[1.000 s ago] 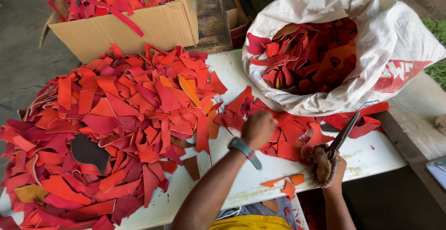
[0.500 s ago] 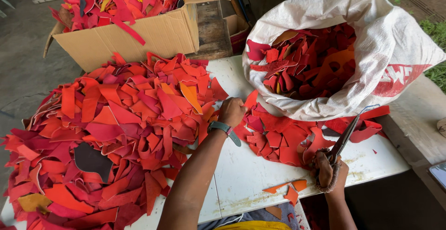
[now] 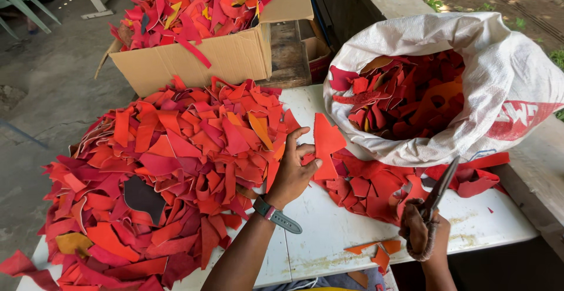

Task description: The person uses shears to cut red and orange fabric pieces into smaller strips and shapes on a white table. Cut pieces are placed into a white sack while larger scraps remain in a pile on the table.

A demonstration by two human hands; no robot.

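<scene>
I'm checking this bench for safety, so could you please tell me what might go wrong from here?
The right hand holds scissors blades up, pointing toward the sack; a reach across could meet the tips. The left hand pinches a red scrap by one edge, so it might slip. The big scrap pile overhangs the table and may shed pieces.

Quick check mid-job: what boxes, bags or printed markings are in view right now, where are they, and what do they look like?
Cardboard box: top left, brown, open, heaped with red scraps.
White woven sack: right, open, holds red and orange pieces.
Red printed marking: on the sack's side, blocky.
Small box: behind the table, brown.
</scene>
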